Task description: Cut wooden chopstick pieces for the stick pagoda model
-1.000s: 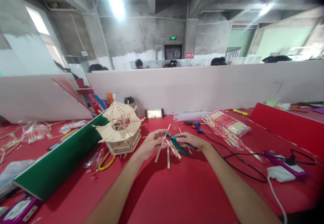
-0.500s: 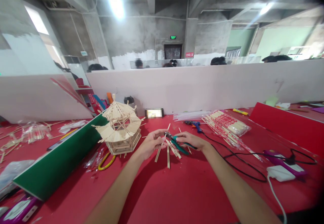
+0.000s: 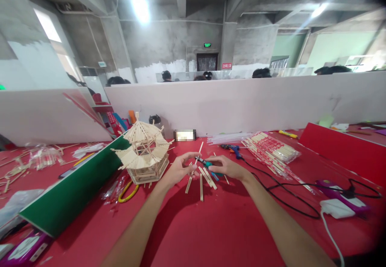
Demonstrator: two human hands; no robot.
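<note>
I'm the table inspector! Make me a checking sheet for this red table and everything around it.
Surface: red tabletop, tiny scraps on it.
Things: left hand holds a thin stick; right hand holds green-handled pliers; loose sticks nearby; stick-built model at left.
Clutter: packaged sticks, blue glue gun, yellow loop.
Hands: bare, close together.
Cables: black cable trails from glue gun; white cable from white adapter.
Surroundings: green board left, red board right, pale partition ahead.
Spills: nothing seen.

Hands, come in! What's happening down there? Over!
Left hand pinching thin wooden stick. Right hand gripping green-handled pliers. Blue glue gun just beyond right hand.
</note>
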